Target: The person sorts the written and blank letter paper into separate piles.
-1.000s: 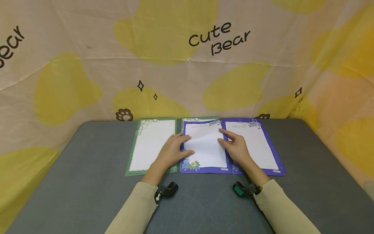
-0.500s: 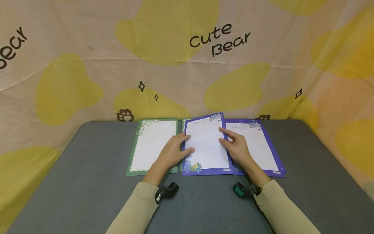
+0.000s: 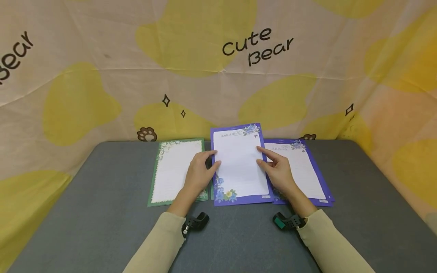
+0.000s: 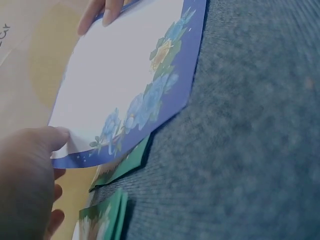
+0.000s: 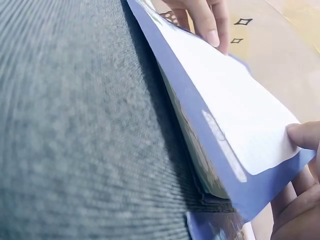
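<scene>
A sheet of purple-bordered letter paper with blue flowers (image 3: 239,163) is tilted up between both hands, its far edge raised. My left hand (image 3: 199,170) pinches its left edge, thumb on the front and fingers behind, as the left wrist view shows. On the opposite edge, my right hand (image 3: 280,172) pinches it between thumb and fingers. Beneath lies green-bordered paper, mostly covered; a green corner (image 4: 125,167) shows in the left wrist view. To the left are green-bordered sheets (image 3: 172,172), partly behind the left hand. More purple-bordered sheets (image 3: 298,170) lie at the right, overlapped by the raised one.
The papers lie in a row toward the far side of a grey table (image 3: 235,242). A patterned cloth backdrop (image 3: 218,87) hangs right behind the table's far edge. Each wrist wears a black camera band (image 3: 196,222).
The top purple sheet's far edge has risen and the sheet now leans up. My left hand has shifted its hold slightly up the left edge. The right hand has barely moved.
</scene>
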{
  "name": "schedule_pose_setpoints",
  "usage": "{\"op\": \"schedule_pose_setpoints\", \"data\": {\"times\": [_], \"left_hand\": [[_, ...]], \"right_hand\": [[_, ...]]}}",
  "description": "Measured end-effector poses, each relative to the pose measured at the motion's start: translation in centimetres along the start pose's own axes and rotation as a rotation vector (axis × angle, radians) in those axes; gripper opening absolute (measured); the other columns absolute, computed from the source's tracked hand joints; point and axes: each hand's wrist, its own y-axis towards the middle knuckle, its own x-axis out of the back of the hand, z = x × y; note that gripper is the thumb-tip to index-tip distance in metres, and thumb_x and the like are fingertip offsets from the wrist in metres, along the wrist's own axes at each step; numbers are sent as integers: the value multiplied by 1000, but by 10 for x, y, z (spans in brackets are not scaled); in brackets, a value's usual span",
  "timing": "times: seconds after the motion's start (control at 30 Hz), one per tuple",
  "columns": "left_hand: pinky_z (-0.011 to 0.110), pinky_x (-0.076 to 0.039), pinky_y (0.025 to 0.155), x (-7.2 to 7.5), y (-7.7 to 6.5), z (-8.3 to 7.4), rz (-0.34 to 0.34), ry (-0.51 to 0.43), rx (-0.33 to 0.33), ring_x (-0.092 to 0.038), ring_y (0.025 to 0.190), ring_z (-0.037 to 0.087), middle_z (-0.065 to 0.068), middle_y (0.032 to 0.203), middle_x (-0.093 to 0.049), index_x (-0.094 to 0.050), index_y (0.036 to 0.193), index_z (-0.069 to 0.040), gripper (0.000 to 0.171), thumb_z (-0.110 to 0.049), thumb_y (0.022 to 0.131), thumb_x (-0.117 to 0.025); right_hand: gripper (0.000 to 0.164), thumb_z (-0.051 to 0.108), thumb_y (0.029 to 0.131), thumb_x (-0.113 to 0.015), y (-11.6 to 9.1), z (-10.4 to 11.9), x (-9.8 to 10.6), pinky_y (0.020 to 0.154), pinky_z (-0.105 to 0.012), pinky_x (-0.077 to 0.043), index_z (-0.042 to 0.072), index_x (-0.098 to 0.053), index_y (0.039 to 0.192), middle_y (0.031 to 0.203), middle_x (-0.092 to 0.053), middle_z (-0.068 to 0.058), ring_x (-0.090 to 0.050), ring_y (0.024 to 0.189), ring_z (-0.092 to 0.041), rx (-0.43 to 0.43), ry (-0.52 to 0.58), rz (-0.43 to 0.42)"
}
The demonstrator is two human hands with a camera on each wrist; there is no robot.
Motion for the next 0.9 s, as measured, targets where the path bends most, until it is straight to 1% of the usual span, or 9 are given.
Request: {"op": "schedule_pose_setpoints", "data": {"times": [0.13, 0.3, 0.4, 0.47, 0.53, 0.6, 0.7, 0.77, 0.9], "left_hand": [[44, -53, 101, -1, 0, 1, -52, -49, -68, -64, 116, 28, 11, 126, -69, -70, 126, -9, 33, -19, 95, -72], [30, -59, 76, -4, 1, 0, -79, -191, -90, -67, 84, 21, 11, 112, -71, -73, 119, -8, 27, -7, 92, -74], [24, -59, 73, -5, 1, -3, -89, -244, -81, -68, 79, 18, 10, 107, -73, -75, 116, -8, 26, -6, 90, -75], [25, -59, 74, -5, 1, -6, -87, -269, -73, -68, 80, 19, 10, 108, -73, -76, 115, -8, 25, -6, 90, -75], [27, -60, 75, -5, 1, -10, -84, -289, -76, -69, 82, 20, 10, 111, -73, -76, 115, -7, 25, -6, 91, -74], [28, -60, 76, -5, 1, -13, -86, -304, -88, -70, 83, 21, 11, 113, -73, -76, 115, -6, 25, -5, 90, -74], [27, -61, 75, -7, 1, -18, -87, -319, -105, -70, 82, 21, 11, 115, -72, -76, 116, -6, 26, -5, 90, -74], [26, -61, 75, -8, 0, -21, -82, -314, -115, -70, 82, 21, 11, 116, -72, -76, 116, -6, 26, -4, 90, -74], [25, -61, 75, -10, 0, -31, -68, -299, -128, -69, 81, 20, 11, 119, -72, -75, 118, -6, 28, -4, 91, -74]], "right_hand": [[47, 10, 98, -67, 0, 1, 0, 43, -19, -36, 12, -58, 144, 152, -54, -11, -42, 43, -7, -32, -32, -13], [47, 11, 97, -67, 1, 3, 3, 41, -20, -33, 14, -59, 144, 153, -52, -10, -35, 41, -4, -81, -48, -47], [47, 12, 98, -67, 1, 4, 5, 43, -20, -34, 13, -59, 144, 154, -51, -11, -38, 42, -4, -102, -53, -69], [46, 12, 98, -67, 2, 5, 8, 46, -17, -38, 12, -59, 143, 154, -51, -12, -47, 44, -3, -106, -57, -79], [45, 14, 98, -67, 3, 7, 10, 55, -11, -46, 12, -60, 143, 153, -51, -12, -61, 54, -1, -117, -65, -88], [44, 14, 98, -66, 3, 8, 12, 67, -9, -51, 12, -60, 142, 153, -52, -12, -74, 75, -8, -128, -83, -97], [42, 15, 99, -65, 4, 10, 16, 81, -6, -51, 12, -61, 141, 152, -53, -11, -73, 104, -16, -155, -116, -120], [41, 14, 99, -65, 5, 11, 18, 80, -6, -50, 12, -62, 140, 151, -54, -10, -70, 111, -22, -171, -138, -138], [41, 17, 98, -66, 6, 17, 25, 77, -5, -48, 12, -64, 139, 150, -55, -11, -70, 111, -22, -213, -171, -168]]}}
